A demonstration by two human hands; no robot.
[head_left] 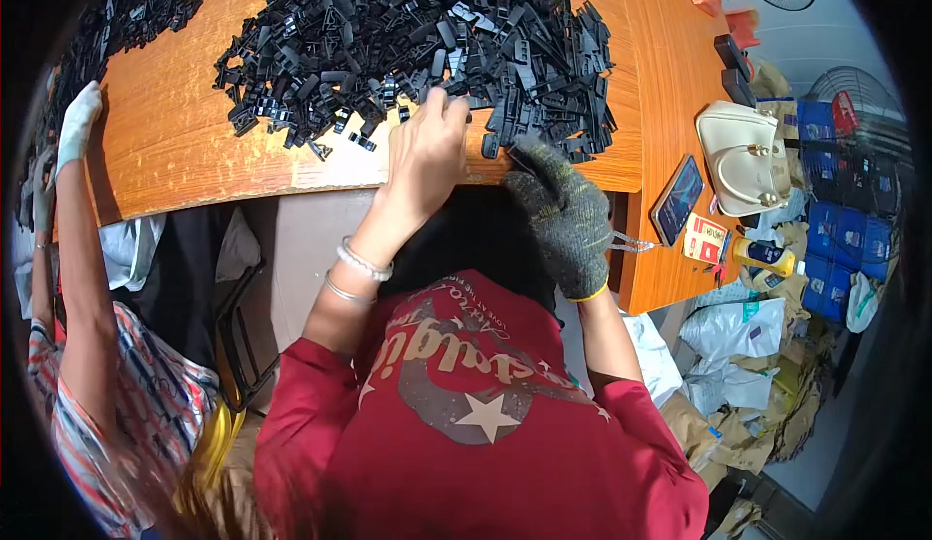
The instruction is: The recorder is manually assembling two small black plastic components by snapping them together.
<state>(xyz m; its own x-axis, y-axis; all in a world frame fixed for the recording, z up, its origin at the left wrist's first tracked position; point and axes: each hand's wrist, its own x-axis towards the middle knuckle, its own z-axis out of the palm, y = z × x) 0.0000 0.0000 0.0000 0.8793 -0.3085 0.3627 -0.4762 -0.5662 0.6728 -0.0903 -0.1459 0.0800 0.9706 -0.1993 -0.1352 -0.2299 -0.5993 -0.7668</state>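
Note:
A big heap of small black plastic clip-like parts [379,40] covers the middle of the wooden table [184,147]. At its near edge is my left hand [425,152], bare, with bracelets on the wrist. Its fingers are curled together among the parts, and what they pinch is hidden. My right hand [568,225] wears a grey knit glove and is just off the table's front edge, right of the left hand. Its fingers are closed around a dark, narrow black plastic part [529,159], partly covered by the glove.
Another person's gloved hand [80,118] rests at the table's left end, beside a second black heap [126,11]. On the right side lie a phone [677,198], a cream handbag [743,152] and a yellow bottle [764,254]. Bags and packages [738,336] crowd the floor beyond.

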